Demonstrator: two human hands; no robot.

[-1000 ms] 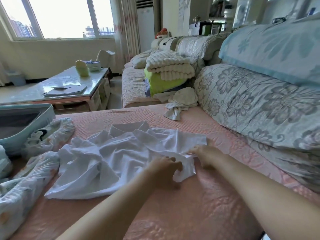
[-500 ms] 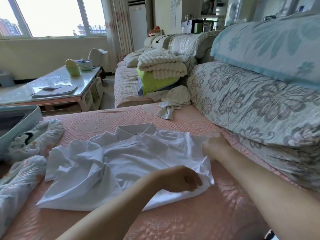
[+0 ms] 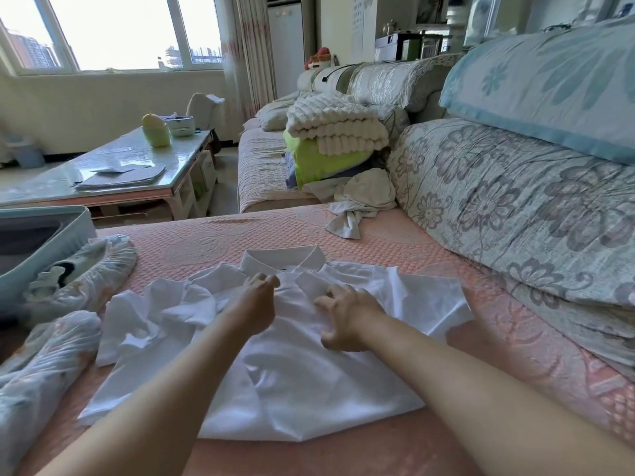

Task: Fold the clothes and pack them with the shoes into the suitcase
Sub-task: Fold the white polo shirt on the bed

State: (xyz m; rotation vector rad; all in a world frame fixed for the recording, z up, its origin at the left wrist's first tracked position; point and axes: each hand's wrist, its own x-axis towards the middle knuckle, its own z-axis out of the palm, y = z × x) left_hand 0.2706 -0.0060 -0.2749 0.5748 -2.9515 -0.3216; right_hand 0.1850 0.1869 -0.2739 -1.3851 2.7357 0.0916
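A white collared shirt (image 3: pixel 292 365) lies face up on the pink sofa cover (image 3: pixel 429 438), its left side still crumpled. My left hand (image 3: pixel 256 305) is on the chest just below the collar, fingertips bunched on the fabric. Beside it, my right hand (image 3: pixel 347 319) presses on the shirt with spread, bent fingers. At the left edge stands an open light-blue suitcase (image 3: pixel 48 235). Two shoes in translucent covers lie beside it, one (image 3: pixel 86 280) against its wall and one (image 3: pixel 44 359) nearer me.
A crumpled cream garment (image 3: pixel 360 201) lies at the back of the seat, under a pile of folded blankets (image 3: pixel 333 132). Floral cushions (image 3: pixel 515 207) line the right side. A glass-topped coffee table (image 3: pixel 120 170) stands at the left rear.
Both hands have left the shirt's right hem and sleeve and moved up to the chest near the collar. The shirt's right half now lies flatter and spread out.
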